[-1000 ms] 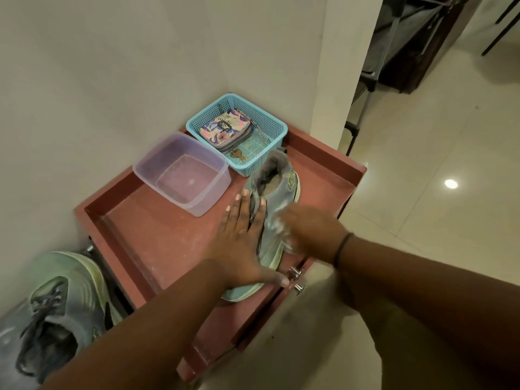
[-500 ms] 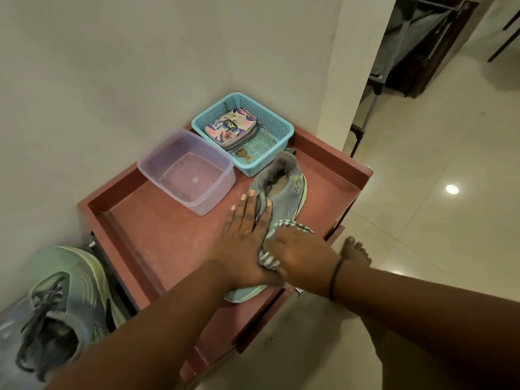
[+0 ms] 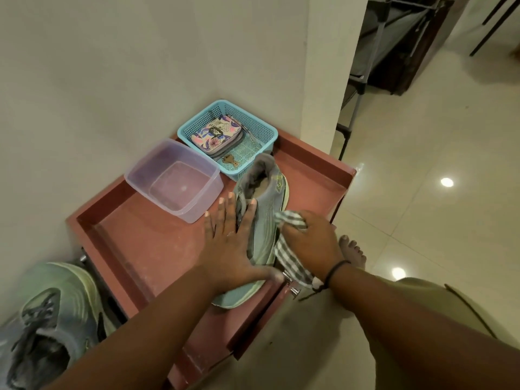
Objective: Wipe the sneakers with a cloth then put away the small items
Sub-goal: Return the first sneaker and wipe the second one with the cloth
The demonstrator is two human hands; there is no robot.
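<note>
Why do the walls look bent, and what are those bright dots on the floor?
Head view: the wide-angle lens bows straight lines, so the wall corner leans; the bright dots look like ceiling lights mirrored in the glossy floor tiles; lighting is dim and warm, with soft shadows; the second sneaker at the lower left edge looks smeared and stretched, while the sneaker under the hands is fairly sharp.

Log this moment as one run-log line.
left hand: flat on sneaker | right hand: grip on checked cloth, wiping sneaker side | basket: untouched

We see dim, warm indoor light, ceiling lamps glaring off the glossy floor tiles, and wide-angle bending at the edges.
</note>
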